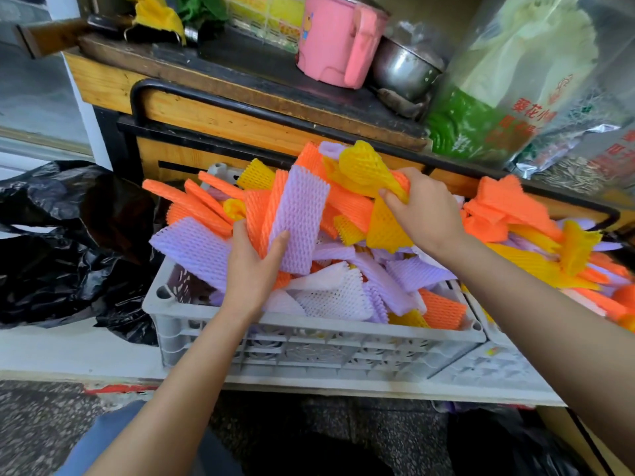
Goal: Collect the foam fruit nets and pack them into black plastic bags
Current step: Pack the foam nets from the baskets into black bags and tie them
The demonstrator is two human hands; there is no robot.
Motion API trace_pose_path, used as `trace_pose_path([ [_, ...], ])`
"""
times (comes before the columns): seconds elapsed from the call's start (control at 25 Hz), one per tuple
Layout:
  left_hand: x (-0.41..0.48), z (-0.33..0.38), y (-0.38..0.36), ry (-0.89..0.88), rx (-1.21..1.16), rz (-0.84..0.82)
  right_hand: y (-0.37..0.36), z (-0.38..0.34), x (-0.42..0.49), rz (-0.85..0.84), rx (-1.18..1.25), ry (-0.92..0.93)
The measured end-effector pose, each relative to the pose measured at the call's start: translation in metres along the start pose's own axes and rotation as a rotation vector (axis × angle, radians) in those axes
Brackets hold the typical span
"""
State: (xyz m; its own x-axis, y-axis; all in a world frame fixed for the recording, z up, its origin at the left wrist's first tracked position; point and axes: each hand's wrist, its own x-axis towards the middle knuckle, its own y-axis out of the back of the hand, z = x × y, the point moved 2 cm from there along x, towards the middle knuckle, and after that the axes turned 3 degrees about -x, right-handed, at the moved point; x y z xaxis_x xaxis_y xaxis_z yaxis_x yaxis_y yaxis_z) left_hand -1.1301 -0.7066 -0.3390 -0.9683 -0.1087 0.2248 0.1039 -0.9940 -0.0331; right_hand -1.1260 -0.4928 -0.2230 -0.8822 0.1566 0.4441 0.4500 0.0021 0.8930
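Over a grey crate (309, 333), left hand (252, 269) grips purple net (299, 218); right hand (426, 211) pinches yellow net (364, 166)

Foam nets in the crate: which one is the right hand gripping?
The yellow net, held highest of all; the left hand holds a purple net.

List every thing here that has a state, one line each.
left hand: grips the purple net
purple net: held upright
right hand: grips the yellow net
yellow net: lifted, top flared
grey crate: heaped above its rim
black plastic bag: crumpled, left of the crate
pink mug: upright
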Motion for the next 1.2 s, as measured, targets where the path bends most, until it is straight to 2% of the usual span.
trace_pose_path([
  [0.2,-0.019,0.008,-0.011,-0.043,0.086,0.029,0.022,0.001,-0.044,-0.002,-0.053,0.137],
  [0.32,-0.037,0.022,-0.026,-0.075,0.06,0.047,0.028,0.006,-0.074,0.014,-0.014,0.123],
  [0.52,-0.083,0.068,-0.072,-0.23,-0.058,-0.016,0.04,0.026,-0.111,0.076,0.329,-0.004],
  [0.64,-0.115,0.084,-0.102,-0.303,-0.072,-0.084,0.051,0.042,-0.14,0.035,0.528,-0.027],
  [0.84,-0.176,0.081,-0.129,-0.507,0.018,-0.391,0.073,0.078,-0.2,-0.174,0.891,-0.146],
  [0.92,-0.199,0.072,-0.131,-0.525,0.024,-0.497,0.072,0.093,-0.225,-0.168,1.013,-0.246],
  [1.08,-0.237,0.043,-0.128,-0.478,0.068,-0.718,0.047,0.113,-0.271,-0.078,1.083,-0.445],
  [1.2,-0.25,0.013,-0.114,-0.365,0.152,-0.851,0.009,0.125,-0.304,-0.12,1.012,-0.589],
])
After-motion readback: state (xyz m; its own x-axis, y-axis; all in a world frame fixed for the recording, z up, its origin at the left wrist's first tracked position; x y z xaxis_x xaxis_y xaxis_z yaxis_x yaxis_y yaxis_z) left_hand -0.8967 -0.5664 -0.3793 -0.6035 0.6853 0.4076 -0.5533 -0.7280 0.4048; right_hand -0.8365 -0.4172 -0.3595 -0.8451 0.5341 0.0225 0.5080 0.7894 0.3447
